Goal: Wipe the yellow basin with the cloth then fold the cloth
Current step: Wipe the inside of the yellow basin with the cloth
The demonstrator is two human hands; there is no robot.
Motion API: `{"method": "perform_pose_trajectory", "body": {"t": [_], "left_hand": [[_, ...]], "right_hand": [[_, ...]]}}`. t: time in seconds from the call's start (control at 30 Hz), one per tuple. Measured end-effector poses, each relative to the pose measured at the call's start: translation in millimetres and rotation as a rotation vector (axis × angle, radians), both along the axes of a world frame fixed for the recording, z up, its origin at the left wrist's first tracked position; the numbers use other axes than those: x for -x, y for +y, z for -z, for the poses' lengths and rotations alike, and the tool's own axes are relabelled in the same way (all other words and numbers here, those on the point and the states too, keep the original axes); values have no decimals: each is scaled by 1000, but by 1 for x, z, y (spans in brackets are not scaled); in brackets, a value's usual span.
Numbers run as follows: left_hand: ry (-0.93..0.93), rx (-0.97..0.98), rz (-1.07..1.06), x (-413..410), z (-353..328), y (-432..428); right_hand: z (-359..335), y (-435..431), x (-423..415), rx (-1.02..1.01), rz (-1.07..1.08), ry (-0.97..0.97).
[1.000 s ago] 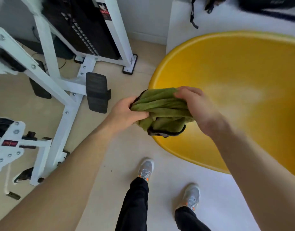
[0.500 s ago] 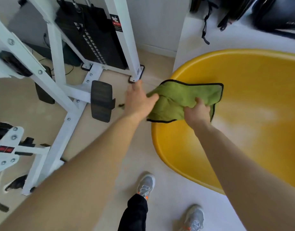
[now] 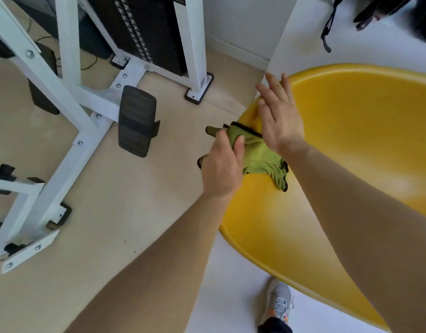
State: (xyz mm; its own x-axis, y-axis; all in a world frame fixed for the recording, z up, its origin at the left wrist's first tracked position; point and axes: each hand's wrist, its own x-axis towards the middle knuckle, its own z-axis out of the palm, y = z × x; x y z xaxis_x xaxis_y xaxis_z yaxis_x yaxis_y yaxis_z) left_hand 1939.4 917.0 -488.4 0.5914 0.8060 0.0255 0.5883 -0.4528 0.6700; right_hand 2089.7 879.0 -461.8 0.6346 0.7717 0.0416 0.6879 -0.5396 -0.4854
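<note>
The big yellow basin (image 3: 365, 131) fills the right side of the head view, its rim curving down past my feet. A green cloth with a black hem (image 3: 257, 156) hangs bunched over the basin's left rim. My left hand (image 3: 222, 164) grips the cloth at its left part, thumb on top. My right hand (image 3: 278, 116) hovers just above and right of the cloth, palm down, fingers spread and straight, holding nothing. The cloth's lower corner dangles inside the basin.
A white steel gym machine (image 3: 70, 99) with a black weight stack (image 3: 144, 30) and black foot pad (image 3: 136, 121) stands on the beige floor at left. My grey shoe (image 3: 279, 301) is at the bottom. Black bags and straps (image 3: 365, 13) lie on the white surface behind the basin.
My right hand has let go of the cloth and opened flat above it. The cloth, spread wide half a second ago, is bunched under my left hand, which moved right to the rim.
</note>
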Motion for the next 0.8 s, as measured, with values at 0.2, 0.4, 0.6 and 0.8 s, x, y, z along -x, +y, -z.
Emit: {"method": "perform_pose_trajectory", "body": {"t": [0.2,0.4,0.6,0.8], "left_hand": [[41,265,-179,62,23,-47],[-54,99,-257,34,24,-43],[-100,313,-626,75,98,-135],[85,734,-629,99,130,-240]], "right_hand": [[6,-16,13,72,8,-24],[59,-72,62,113,-5,230],[134,-143,132,230,-171,542],[170,-243,160,358,-62,585]]}}
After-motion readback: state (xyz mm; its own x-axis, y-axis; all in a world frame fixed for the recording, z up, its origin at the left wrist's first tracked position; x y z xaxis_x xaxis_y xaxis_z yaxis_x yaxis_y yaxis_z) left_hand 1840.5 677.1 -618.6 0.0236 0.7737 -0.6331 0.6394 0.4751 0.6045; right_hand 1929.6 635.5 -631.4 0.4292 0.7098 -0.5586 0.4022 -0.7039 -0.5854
